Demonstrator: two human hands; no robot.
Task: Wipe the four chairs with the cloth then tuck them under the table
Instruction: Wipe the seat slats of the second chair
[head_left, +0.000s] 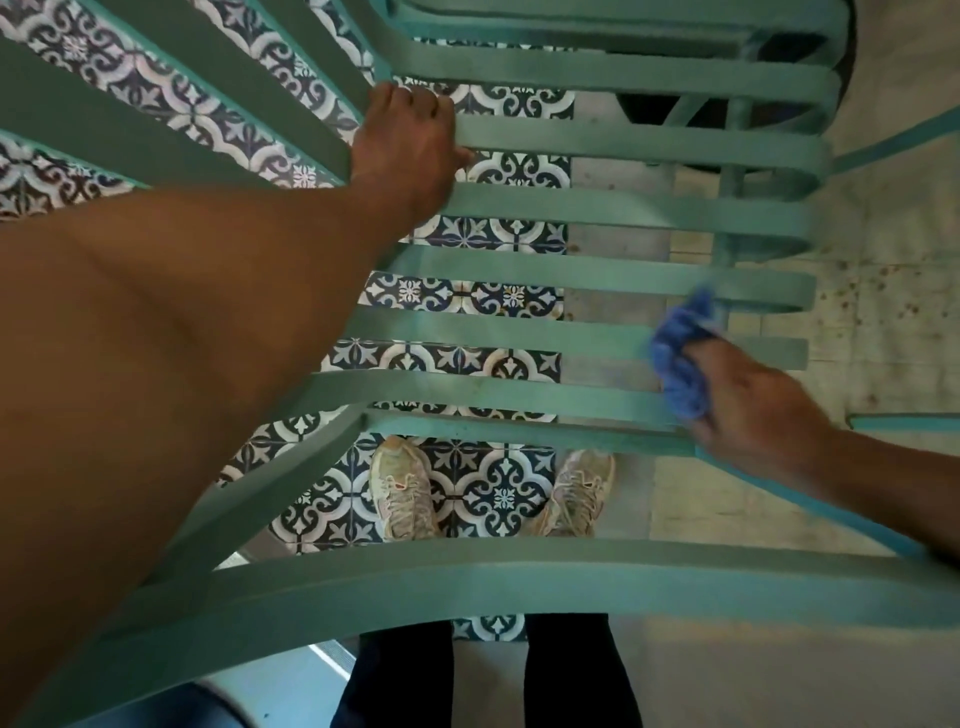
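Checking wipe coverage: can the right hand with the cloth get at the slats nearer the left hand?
Probably yes. The right hand holds the cloth on the slats' right end; the slats lie bare toward the left hand, which grips one.

Left hand (410, 140) on the chair (597, 275) slats' left end, cloth (680, 358) seemingly resting at their right.

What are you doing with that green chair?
A person is wiping a green slatted chair. The right hand holds a bunched blue cloth against the slats near the chair's right side. The left hand grips a slat further up, its fingers curled over it, likely to steady the chair. The person's two shoes show through the slats on the patterned tile floor. This chair is not tucked under a table yet.
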